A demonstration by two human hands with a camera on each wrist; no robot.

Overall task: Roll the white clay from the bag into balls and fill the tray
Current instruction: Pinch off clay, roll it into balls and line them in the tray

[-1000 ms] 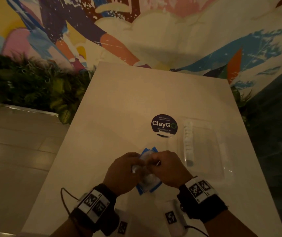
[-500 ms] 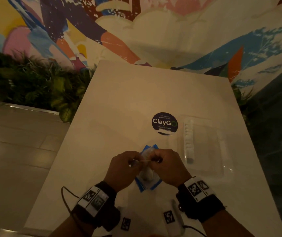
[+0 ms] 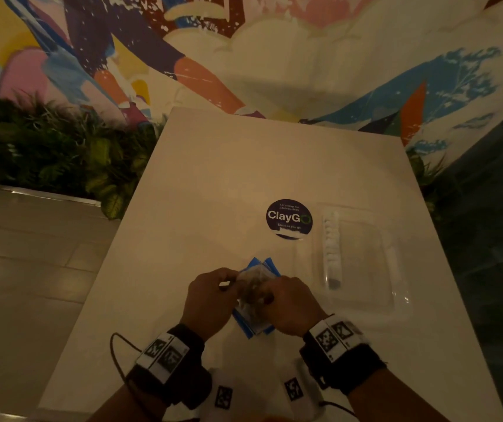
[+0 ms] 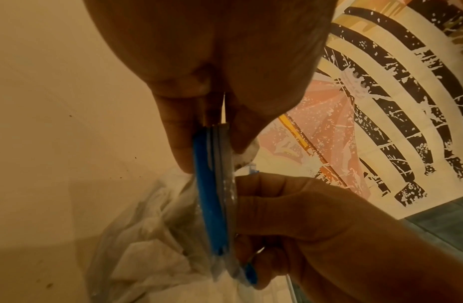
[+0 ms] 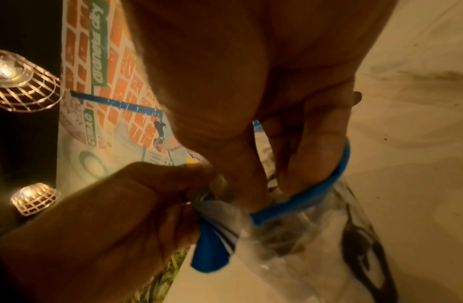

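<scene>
**Bag mouth worked wider; spill and tear risks noted**

Since the earlier head frames, the bag (image 3: 254, 295) is seen drawn slightly nearer the body, and its mouth is pulled further apart between both hands; the tray is unmoved.

Left side: the left hand (image 3: 210, 300) is curled onto the near lip of the bag, the blue zip strip (image 4: 212, 201) pinched between thumb and fingers in the left wrist view. White clay is glimpsed low inside the crumpled plastic.

Centre: the bag is held just over the table (image 3: 219, 178), between the two hands. A round dark sticker (image 3: 288, 219) lies beyond it.

Right side: the right hand (image 3: 289, 303) is hooked over the opposite lip, fingertips (image 5: 292, 180) curled down inside the blue rim, gripping it. The clear tray (image 3: 396, 303) sits near, to the right, with one row of white balls (image 3: 331, 239) along its left edge; most of it is judged unfilled.

Risks, as judged:
- Plastic may be torn at the zip if both lips are pulled too sharply.
- Clay may be dropped if the bag is tipped while spread.
- Too large a lump may be pinched, giving uneven balls.
- The light tray may be nudged by a passing wrist.
</scene>
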